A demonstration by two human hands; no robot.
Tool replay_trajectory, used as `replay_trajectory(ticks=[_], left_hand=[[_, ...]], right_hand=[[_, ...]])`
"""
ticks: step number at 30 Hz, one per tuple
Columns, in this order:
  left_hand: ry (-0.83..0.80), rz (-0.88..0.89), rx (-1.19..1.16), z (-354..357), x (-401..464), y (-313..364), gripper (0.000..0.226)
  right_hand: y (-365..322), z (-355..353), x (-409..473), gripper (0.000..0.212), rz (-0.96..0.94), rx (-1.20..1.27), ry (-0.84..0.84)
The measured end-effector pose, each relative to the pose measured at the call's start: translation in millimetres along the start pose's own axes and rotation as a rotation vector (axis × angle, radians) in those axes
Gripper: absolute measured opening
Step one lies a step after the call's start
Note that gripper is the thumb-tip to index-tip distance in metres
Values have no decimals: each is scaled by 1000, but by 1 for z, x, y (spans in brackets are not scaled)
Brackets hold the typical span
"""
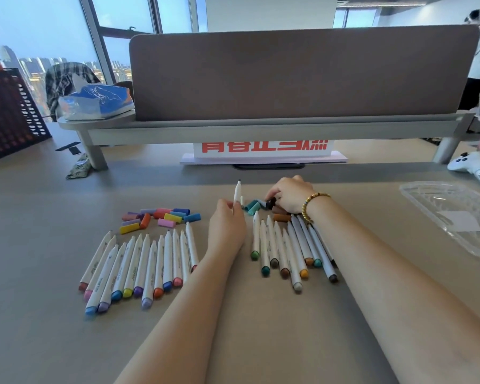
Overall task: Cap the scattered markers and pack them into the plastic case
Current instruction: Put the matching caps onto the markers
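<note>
My left hand (pixel 227 225) grips an uncapped marker (pixel 237 193) while my right hand (pixel 288 194) pinches a black cap (pixel 271 203) at one o'clock; a wrong-colour cap could go on.

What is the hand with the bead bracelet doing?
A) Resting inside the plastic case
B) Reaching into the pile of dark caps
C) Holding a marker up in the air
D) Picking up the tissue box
B: the right hand with the bead bracelet has its fingers curled on a black cap in the pile of dark caps, while the left hand holds an uncapped marker upright.
</note>
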State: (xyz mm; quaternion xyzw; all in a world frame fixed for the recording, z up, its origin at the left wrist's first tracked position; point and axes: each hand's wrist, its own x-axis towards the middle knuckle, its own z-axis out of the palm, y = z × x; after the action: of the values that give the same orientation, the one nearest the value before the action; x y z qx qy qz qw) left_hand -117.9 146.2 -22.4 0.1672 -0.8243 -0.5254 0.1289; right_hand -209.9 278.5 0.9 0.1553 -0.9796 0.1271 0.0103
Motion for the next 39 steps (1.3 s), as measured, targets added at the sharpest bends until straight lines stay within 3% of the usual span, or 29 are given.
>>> replay_trajectory(ticks=[4,9,13,15,20,30,36,39], left_hand=[[-20,9,28,-1,0,0,19],[-44,11,21,-2,-4,2,24],[-36,79,16,-11,-14,4,25],[-14,131,24,-16,-22,5,25],[33,160,-41,-22,-48,6,34],[-197,176,-6,-29,-60,13,27],[-213,181,10,-24,-58,11,26],[-204,188,8,-24,-57,11,27]], right_hand=[[-2,0,1,22,-28,-87,15],[-6,-4,-15,28,-43,-141,95],[-4,-15,-43,13,31,469,193],[-1,-18,-63,15,43,737,249],[5,-14,-104,26,125,985,305],[4,-9,-118,31,136,1069,328],[5,-3,-113,29,150,1175,291],[5,-5,-112,28,176,1062,349]])
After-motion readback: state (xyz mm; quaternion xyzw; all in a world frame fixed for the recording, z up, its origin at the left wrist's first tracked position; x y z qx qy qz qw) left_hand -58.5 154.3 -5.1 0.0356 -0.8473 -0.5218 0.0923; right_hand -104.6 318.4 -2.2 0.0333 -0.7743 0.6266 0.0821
